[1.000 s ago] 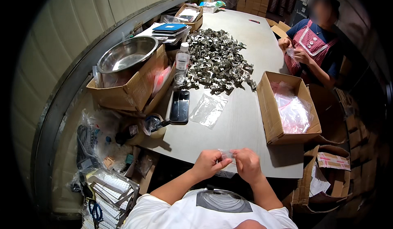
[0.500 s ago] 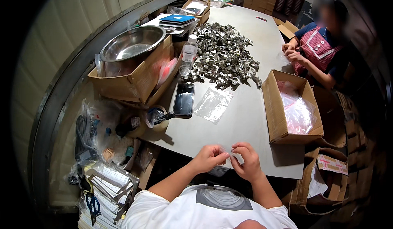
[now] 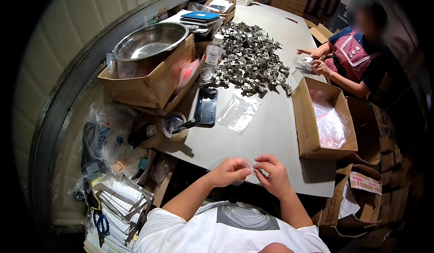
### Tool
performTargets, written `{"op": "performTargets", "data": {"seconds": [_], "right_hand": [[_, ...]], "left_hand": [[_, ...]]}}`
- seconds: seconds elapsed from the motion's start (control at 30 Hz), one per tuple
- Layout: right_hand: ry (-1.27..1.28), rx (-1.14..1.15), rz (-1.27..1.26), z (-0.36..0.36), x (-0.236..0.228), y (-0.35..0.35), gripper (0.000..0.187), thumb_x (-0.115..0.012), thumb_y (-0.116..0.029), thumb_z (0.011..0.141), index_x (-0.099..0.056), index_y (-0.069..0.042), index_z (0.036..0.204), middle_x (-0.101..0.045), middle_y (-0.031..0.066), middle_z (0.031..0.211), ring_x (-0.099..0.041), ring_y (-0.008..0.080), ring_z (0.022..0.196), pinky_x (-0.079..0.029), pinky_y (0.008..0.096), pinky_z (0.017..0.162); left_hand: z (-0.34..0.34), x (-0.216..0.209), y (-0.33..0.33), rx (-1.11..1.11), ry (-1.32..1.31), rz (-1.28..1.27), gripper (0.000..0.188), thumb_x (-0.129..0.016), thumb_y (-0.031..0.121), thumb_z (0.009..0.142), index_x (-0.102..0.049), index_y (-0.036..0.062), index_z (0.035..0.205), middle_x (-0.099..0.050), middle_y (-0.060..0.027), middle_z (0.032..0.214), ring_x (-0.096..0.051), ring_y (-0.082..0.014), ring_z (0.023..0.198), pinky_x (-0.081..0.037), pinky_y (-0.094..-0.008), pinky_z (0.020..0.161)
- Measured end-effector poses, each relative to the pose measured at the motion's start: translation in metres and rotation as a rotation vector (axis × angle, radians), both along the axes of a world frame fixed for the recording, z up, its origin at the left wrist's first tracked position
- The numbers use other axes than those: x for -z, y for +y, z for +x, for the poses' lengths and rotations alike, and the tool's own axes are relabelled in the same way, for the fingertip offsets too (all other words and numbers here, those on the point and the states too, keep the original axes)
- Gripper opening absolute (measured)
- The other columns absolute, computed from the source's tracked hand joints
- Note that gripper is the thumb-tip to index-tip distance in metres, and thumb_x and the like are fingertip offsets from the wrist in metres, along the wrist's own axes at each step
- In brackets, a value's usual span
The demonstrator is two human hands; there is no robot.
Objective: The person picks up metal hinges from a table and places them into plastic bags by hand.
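Note:
My left hand (image 3: 231,172) pinches a clear plastic bag (image 3: 216,163) just above the table's near edge; the bag is thin and partly hidden behind the fingers. Close against it, my right hand (image 3: 274,175) has thumb and fingertips together at the bag's edge. Beyond my hands another clear plastic bag (image 3: 238,113) lies flat on the table. A large heap of small metal clips (image 3: 253,58) spreads farther back.
A black phone (image 3: 206,107) and a clear bottle (image 3: 213,54) are left of the flat bag. At right stands a cardboard box (image 3: 312,138) of plastic bags. Far left, a steel basin (image 3: 151,43) rests on another carton (image 3: 135,90). A co-worker (image 3: 352,56) sits across at right.
The bag now shows more spread out behind my left hand, and my fingertips have come closer together. The co-worker's hands have moved apart and over the table edge with a bag.

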State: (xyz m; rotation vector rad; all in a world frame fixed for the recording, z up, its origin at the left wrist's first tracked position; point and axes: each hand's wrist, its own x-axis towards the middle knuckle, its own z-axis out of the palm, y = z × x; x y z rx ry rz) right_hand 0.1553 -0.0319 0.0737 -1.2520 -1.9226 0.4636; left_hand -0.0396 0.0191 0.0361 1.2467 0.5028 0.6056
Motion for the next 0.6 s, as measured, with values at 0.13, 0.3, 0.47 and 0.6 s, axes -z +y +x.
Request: {"op": "performTargets", "data": {"seconds": [0.13,0.3,0.47,0.6], "right_hand": [[0.076,0.050,-0.161,0.002,-0.008,0.003,0.007,-0.064,0.006,0.079,-0.063,0.001,0.085,-0.063,0.0143,0.096,-0.066,0.0269,0.082,-0.054,0.0333,0.069],[0.173,0.012,-0.343,-0.003,-0.004,0.008,0.010,-0.059,0.009,0.081,-0.063,0.000,0.084,-0.063,0.0145,0.095,-0.066,0.0283,0.084,-0.053,0.0346,0.070],[-0.162,-0.287,0.002,-0.011,-0.020,0.036,0.005,-0.066,-0.001,0.076,-0.064,0.000,0.081,-0.062,0.0167,0.102,-0.065,0.0306,0.082,-0.053,0.0366,0.071],[-0.279,-0.568,-0.223,-0.037,-0.019,0.050,0.023,-0.078,-0.021,0.067,-0.066,-0.002,0.071,-0.058,0.0177,0.107,-0.062,0.0312,0.085,-0.051,0.0371,0.075]], "left_hand": [[-0.004,0.018,0.005,-0.220,-0.058,-0.011,0.014,-0.059,0.012,0.089,-0.057,0.0020,0.079,-0.056,-0.0001,0.072,-0.049,-0.0086,0.065,-0.041,-0.0237,0.059],[0.014,-0.012,0.000,-0.755,0.305,0.670,0.006,-0.061,-0.002,0.077,-0.057,0.0014,0.080,-0.060,-0.0120,0.085,-0.058,-0.0276,0.076,-0.049,-0.0349,0.063],[-0.018,-0.026,0.018,-0.665,0.242,1.152,0.016,-0.060,-0.013,0.071,-0.054,0.0011,0.077,-0.064,-0.0134,0.100,-0.060,-0.0346,0.095,-0.050,-0.0378,0.078],[-0.063,-0.017,0.010,-0.466,0.333,0.797,0.015,-0.057,-0.012,0.064,-0.054,0.0009,0.071,-0.066,-0.0154,0.101,-0.061,-0.0326,0.091,-0.050,-0.0371,0.074]]}}
